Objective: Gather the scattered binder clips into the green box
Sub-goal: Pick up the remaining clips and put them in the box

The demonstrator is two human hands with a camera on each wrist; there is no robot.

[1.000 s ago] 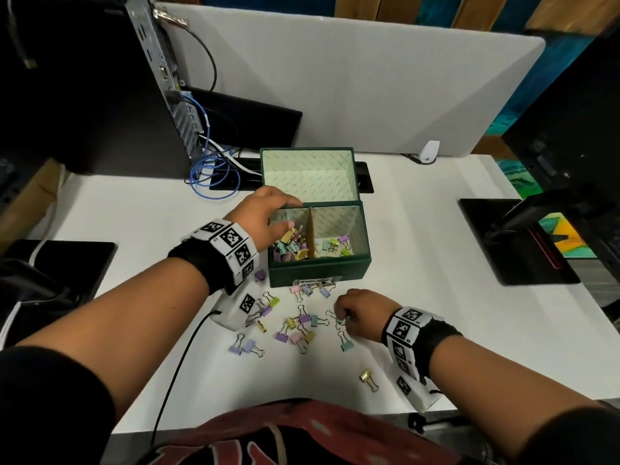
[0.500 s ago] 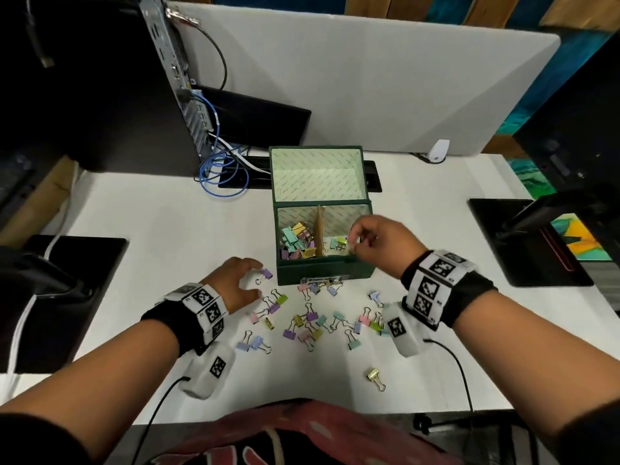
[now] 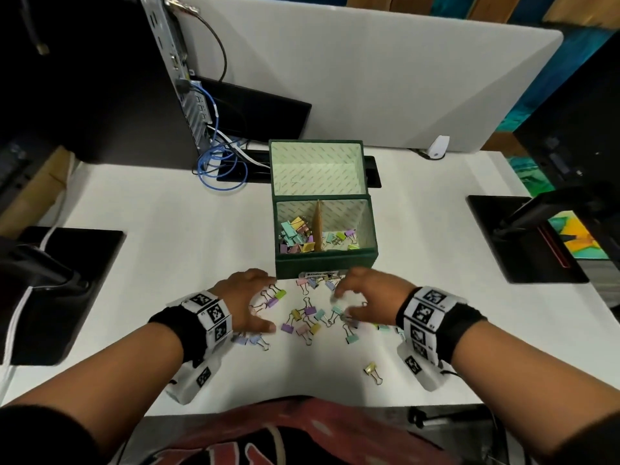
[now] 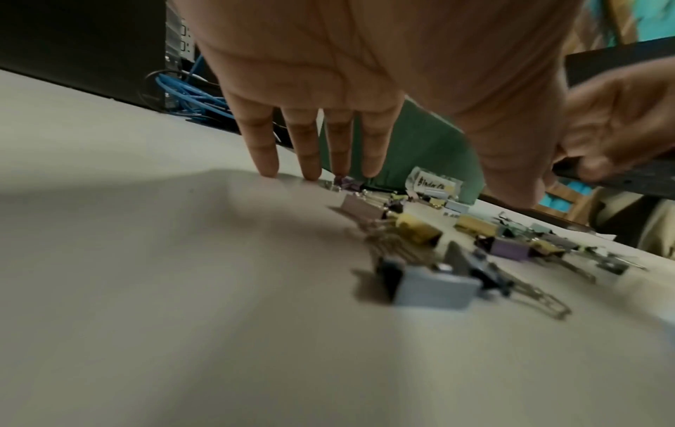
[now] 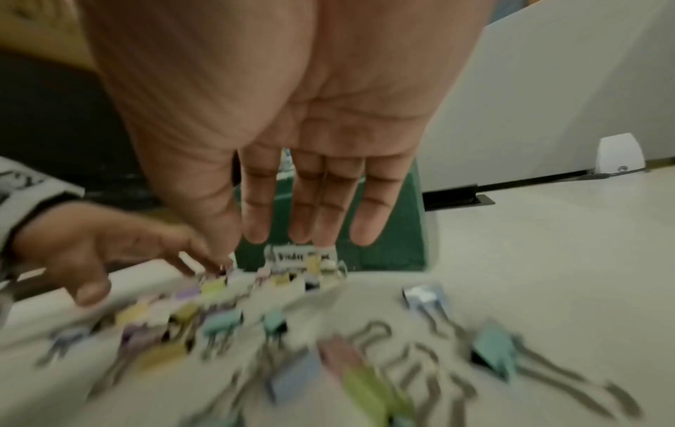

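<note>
The green box (image 3: 324, 267) stands open mid-table, its lid upright behind it and pastel binder clips (image 3: 297, 234) in both compartments. Several scattered clips (image 3: 307, 318) lie on the white table just in front of it. My left hand (image 3: 260, 302) is at their left edge, empty, and its straight fingertips (image 4: 310, 170) touch the table. My right hand (image 3: 345, 302) hovers over their right side, with the fingers (image 5: 303, 219) straight and the palm empty. One gold clip (image 3: 371, 369) lies apart, nearer me. The box front (image 4: 420, 150) shows beyond the left fingers.
A computer tower (image 3: 161, 78) with a blue cable (image 3: 218, 169) stands at the back left. Black pads lie at the left (image 3: 60, 290) and right (image 3: 523, 239). A white partition (image 3: 369, 78) closes the back. The table's front edge is close to my body.
My right hand went from the table up over the box and is now back down over the scattered clips. My left hand left the box and now sits at the clips' left side.
</note>
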